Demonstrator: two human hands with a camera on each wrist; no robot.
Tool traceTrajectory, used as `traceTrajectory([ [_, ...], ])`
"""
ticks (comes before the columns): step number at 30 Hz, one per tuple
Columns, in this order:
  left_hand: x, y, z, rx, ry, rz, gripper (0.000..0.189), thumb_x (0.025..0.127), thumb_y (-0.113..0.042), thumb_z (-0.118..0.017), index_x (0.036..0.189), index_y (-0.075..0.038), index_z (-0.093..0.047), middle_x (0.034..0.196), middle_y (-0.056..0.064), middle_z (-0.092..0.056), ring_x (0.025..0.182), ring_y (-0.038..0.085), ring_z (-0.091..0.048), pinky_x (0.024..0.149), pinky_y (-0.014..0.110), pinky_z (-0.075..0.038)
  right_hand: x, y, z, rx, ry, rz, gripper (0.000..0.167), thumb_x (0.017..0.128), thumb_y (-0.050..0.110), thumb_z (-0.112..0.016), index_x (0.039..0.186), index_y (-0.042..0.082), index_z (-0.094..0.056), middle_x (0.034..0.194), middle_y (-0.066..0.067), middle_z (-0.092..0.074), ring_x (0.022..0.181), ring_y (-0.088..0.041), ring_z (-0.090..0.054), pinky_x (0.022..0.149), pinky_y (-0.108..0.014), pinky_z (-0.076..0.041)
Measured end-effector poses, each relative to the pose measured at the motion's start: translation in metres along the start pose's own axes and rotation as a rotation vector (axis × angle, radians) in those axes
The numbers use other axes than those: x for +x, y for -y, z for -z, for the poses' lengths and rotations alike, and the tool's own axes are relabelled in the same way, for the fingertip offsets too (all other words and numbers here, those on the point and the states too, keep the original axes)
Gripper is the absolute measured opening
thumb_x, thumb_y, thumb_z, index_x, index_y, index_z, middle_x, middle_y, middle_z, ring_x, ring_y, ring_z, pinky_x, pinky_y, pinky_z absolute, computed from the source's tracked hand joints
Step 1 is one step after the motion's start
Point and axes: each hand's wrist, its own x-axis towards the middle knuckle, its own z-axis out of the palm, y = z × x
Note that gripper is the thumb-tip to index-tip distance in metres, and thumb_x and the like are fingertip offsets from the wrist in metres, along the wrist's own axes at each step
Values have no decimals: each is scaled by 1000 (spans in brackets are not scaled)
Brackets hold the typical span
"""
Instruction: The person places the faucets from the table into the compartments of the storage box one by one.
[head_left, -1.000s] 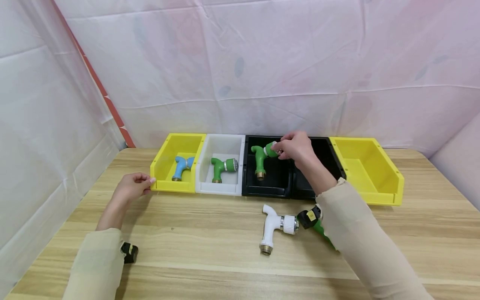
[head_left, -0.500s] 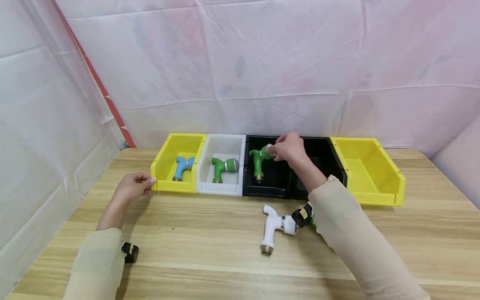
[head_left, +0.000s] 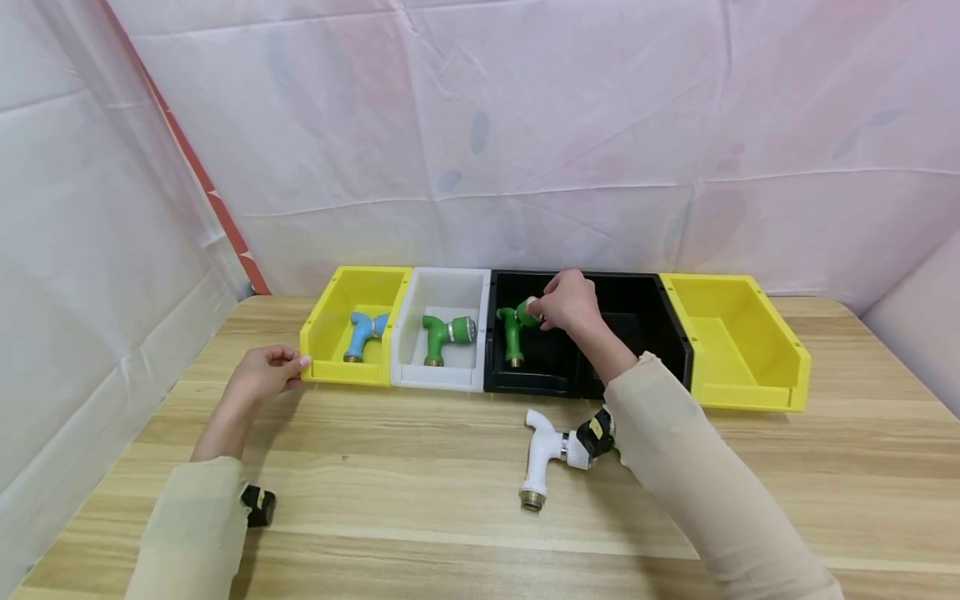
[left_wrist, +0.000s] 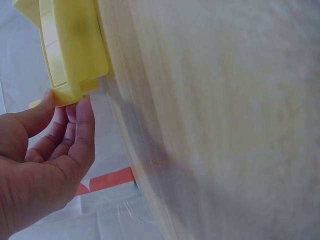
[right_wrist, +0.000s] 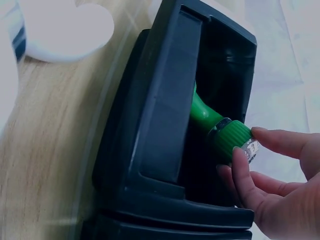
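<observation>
My right hand (head_left: 573, 304) pinches the ribbed knob of a green tap (right_wrist: 232, 139) between thumb and fingers. That tap hangs or rests inside the left black bin (head_left: 534, 383), its brass threaded end toward the bin's front; whether it touches the bottom I cannot tell. With thumb and fingertips, my left hand (left_wrist: 55, 150) grips the front corner of the left yellow bin (left_wrist: 87, 45). A blue tap (head_left: 362, 335) lies in that yellow bin. Another green tap (head_left: 438, 337) lies in the white bin (head_left: 438, 379) beside it.
A white tap (head_left: 540, 458) lies on the wooden table (head_left: 375, 500) in front of the black bins, its knob partly behind the right wrist's camera. On the right of the row are a second black bin (head_left: 637, 292) and another yellow bin (head_left: 750, 398). A cloth wall (head_left: 480, 125) stands behind.
My right hand has moved left and slightly down, carrying the green tap lower into the left black bin. The right sleeve now covers the green tap on the table. My left hand stays put.
</observation>
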Motion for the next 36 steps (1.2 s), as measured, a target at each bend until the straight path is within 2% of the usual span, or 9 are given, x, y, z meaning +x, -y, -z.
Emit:
traceTrajectory([
  [9, 1, 1, 0, 0, 1, -2, 32, 95, -20, -50, 107, 10, -50, 92, 12, -52, 78, 16, -54, 70, 26, -52, 3, -3, -4, -50, 3, 25, 36, 80, 10, -69, 109, -6, -54, 107, -22, -56, 58, -16, -64, 75, -36, -52],
  [15, 0, 1, 0, -5, 2, 7, 33, 94, -20, -51, 107, 10, -51, 91, 12, -52, 77, 16, -54, 69, 25, -52, 3, -2, -4, -65, 25, 12, 34, 81, 11, -68, 108, -5, -55, 105, -21, -56, 60, -18, -64, 77, -37, -52],
  [24, -1, 1, -1, -12, 6, 7, 33, 94, -20, -51, 108, 10, -51, 91, 11, -52, 78, 17, -55, 70, 26, -52, -1, -3, 4, 30, 66, 3, 38, 83, 11, -66, 113, -7, -51, 101, -22, -56, 61, -19, -64, 61, -28, -55],
  [32, -2, -2, -2, 6, 0, 11, 32, 94, -21, -51, 107, 9, -51, 91, 12, -52, 79, 18, -54, 71, 26, -52, -6, -7, 12, 111, 97, -7, 42, 85, 15, -66, 117, -5, -49, 107, -23, -56, 67, -20, -66, 71, -36, -54],
  [36, -2, -2, -1, 7, 1, 9, 32, 95, -20, -51, 107, 9, -51, 91, 12, -52, 79, 18, -54, 71, 26, -52, -6, -9, 14, 166, 140, -13, 45, 85, 16, -65, 120, -5, -47, 111, -22, -55, 77, -27, -65, 75, -39, -53],
])
